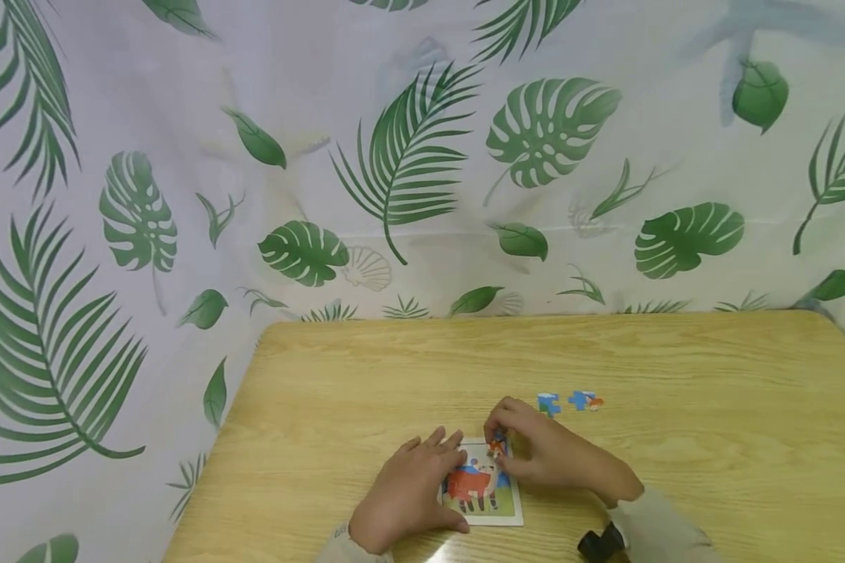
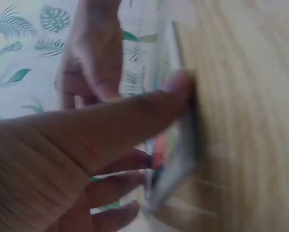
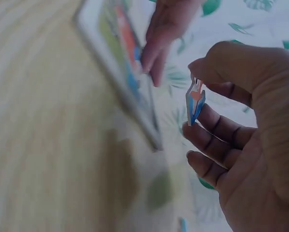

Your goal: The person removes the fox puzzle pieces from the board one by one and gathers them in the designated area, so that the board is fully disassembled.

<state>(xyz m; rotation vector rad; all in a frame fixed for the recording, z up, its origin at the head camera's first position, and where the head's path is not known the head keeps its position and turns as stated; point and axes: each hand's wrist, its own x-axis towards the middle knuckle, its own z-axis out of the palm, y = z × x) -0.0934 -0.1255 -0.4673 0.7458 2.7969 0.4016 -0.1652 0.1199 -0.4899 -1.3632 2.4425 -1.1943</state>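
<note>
A small puzzle board (image 1: 518,504) with a white border lies on the table, its picture showing a llama-like animal in a red coat. My left hand (image 1: 410,491) rests along its left side with the fingers spread and fairly straight, the thumb at the near edge. Between thumb and fingertips, my right hand (image 1: 552,452) pinches a puzzle piece (image 3: 196,100) in blue, orange and white. That piece is over the board's upper right part in the head view; the right wrist view shows it raised off the board, tilted on edge.
Two loose puzzle pieces, one blue and green (image 1: 548,403) and one blue with orange (image 1: 581,400), lie beyond the right hand on the wooden table (image 1: 352,375). A leaf-printed cloth (image 1: 436,274) hangs behind the table. A dark band (image 1: 601,543) sits at the right wrist.
</note>
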